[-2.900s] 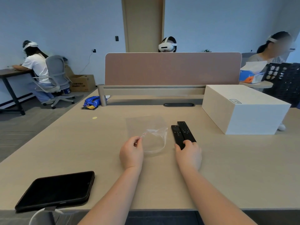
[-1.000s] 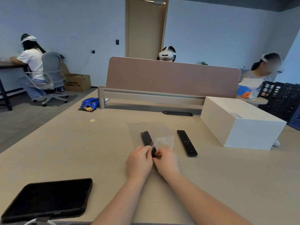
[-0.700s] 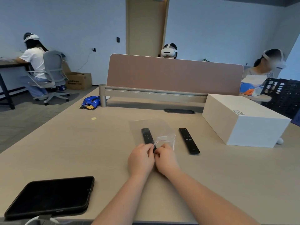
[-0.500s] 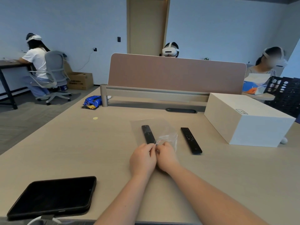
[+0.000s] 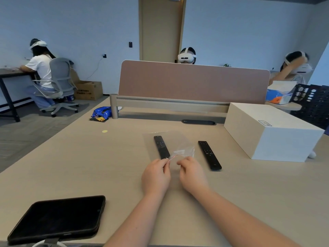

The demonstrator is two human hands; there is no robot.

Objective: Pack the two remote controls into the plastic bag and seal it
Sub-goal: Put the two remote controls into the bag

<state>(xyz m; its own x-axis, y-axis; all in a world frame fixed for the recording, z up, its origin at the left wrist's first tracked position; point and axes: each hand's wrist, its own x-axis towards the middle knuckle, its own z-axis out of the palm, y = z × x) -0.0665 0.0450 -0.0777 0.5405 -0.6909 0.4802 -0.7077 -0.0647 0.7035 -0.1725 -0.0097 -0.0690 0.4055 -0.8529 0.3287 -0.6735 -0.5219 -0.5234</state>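
Observation:
A clear plastic bag [image 5: 175, 139] lies flat on the desk with one black remote control [image 5: 161, 147] inside it, lengthwise. Its near opening is raised and crumpled. My left hand [image 5: 155, 175] pinches the left corner of that opening between thumb and fingers. My right hand [image 5: 192, 172] sits just right of it, fingers curled at the right side of the opening; whether they grip the plastic is unclear. The second black remote control [image 5: 209, 155] rests bare on the desk to the right of the bag, beside my right hand.
A black tablet [image 5: 58, 217] lies at the near left edge. A white box [image 5: 270, 131] stands at the right. A pink divider panel [image 5: 194, 82] closes the far side, with a blue wrapper [image 5: 100, 113] at its left end. Other people sit beyond.
One remote went from beside the bag into it. Both hands came together at the bag's opening; in the last half second they have drawn slightly apart.

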